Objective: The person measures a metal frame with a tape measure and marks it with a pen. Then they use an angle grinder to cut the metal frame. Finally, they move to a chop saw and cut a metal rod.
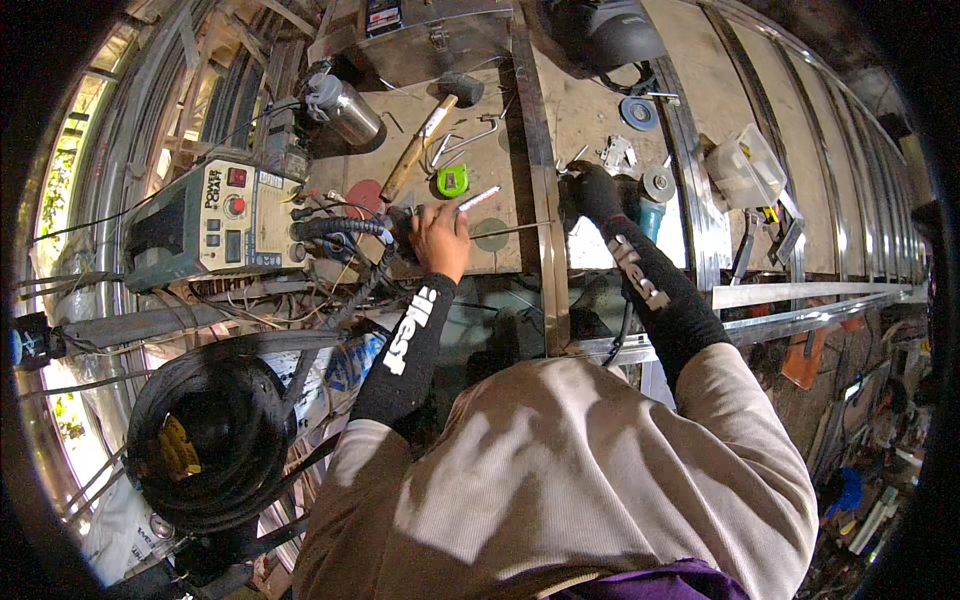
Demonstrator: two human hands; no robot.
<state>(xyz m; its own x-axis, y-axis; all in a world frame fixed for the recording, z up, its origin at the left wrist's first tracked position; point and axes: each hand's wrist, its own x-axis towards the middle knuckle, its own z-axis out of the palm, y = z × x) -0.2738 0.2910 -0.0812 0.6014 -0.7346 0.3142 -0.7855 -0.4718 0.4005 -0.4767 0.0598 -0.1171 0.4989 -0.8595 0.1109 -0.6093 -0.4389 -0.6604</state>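
Observation:
My bare left hand (440, 243) is low over the workbench, its fingers curled down beside a dark object; what they grip is hidden. A white and pink pen-like stick (480, 198) lies at its fingertips, and a thin rod (515, 230) runs to the right across a green disc (489, 235). On the right, my black-gloved right hand (597, 192) has its fingers closed by a dark shape that I cannot make out. Just right of it stands a teal angle grinder (652, 208). A lime-green tape measure (452, 180) and a wooden-handled mallet (418, 148) lie beyond my left hand.
A welding machine (232, 215) with thick cables stands at left, near a steel flask (345, 112). Metal bars (540, 150) cross the bench. A metal toolbox (430, 45) and welding helmet (605, 35) sit at the back, a translucent tub (745, 165) at right.

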